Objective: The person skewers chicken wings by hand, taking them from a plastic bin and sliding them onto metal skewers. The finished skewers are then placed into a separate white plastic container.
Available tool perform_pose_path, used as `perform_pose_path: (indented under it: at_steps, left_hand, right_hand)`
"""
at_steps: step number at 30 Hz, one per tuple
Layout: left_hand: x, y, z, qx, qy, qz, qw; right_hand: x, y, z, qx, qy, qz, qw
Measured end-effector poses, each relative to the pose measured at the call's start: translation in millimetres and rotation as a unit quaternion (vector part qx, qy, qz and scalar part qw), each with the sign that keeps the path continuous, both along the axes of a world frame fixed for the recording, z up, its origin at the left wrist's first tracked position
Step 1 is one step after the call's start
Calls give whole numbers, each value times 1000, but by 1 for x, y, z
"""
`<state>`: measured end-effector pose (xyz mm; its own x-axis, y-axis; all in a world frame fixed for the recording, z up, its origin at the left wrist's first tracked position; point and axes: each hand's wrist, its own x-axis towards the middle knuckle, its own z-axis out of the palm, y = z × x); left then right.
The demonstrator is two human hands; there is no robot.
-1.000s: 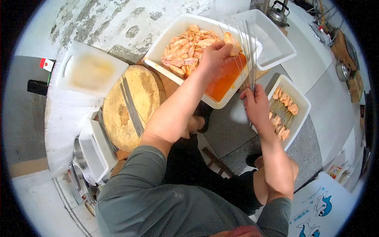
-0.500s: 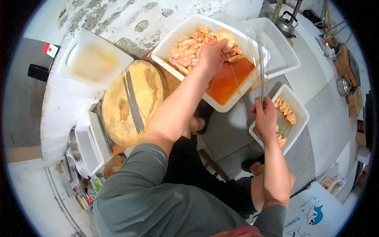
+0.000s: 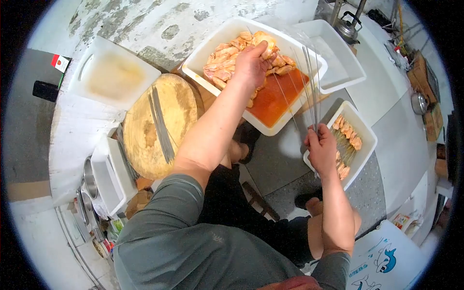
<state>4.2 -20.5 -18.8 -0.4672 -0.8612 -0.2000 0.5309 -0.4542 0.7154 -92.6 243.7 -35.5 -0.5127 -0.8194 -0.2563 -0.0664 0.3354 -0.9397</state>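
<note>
My left hand (image 3: 251, 65) is closed over the large white tub (image 3: 195, 72), its fingers around a piece of raw chicken that they partly hide. A thin metal skewer (image 3: 285, 96) slants down from beside these fingers toward my right side. Beneath the hand lies a heap of marinated chicken pieces (image 3: 221, 63), with orange-red marinade (image 3: 275, 108) pooled at the near end. My right hand (image 3: 321, 147) grips a bundle of metal skewers (image 3: 315, 96) that points up and away from me. Beside it, a smaller white tub (image 3: 368, 150) holds skewered chicken (image 3: 349, 133) in rows.
On my left, more skewers (image 3: 160, 125) lie on a round wooden chopping block (image 3: 186, 111). Behind it is a stained white cutting board (image 3: 113, 72). Another white tub (image 3: 345, 72) with clear plastic adjoins the large one. A kettle (image 3: 347, 30) stands at the far right.
The skewer bundle in my right hand has tipped slightly to the left. My left hand has shifted a little left and stays closed over the chicken.
</note>
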Motion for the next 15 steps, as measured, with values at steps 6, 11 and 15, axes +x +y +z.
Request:
perform_pose_path:
  at_steps: [6,11,15]
  left_hand:
    - [-2,7,4,-10,-4,-8,1000]
    - [-2,13,11,-16,-17,-17,1000]
    - [-4,11,3,-30,-28,-40,998]
  right_hand:
    - [0,-2,-2,-9,35,14,999]
    - [3,-4,-5,-16,40,12,999]
    - [4,-5,-5,8,19,12,1000]
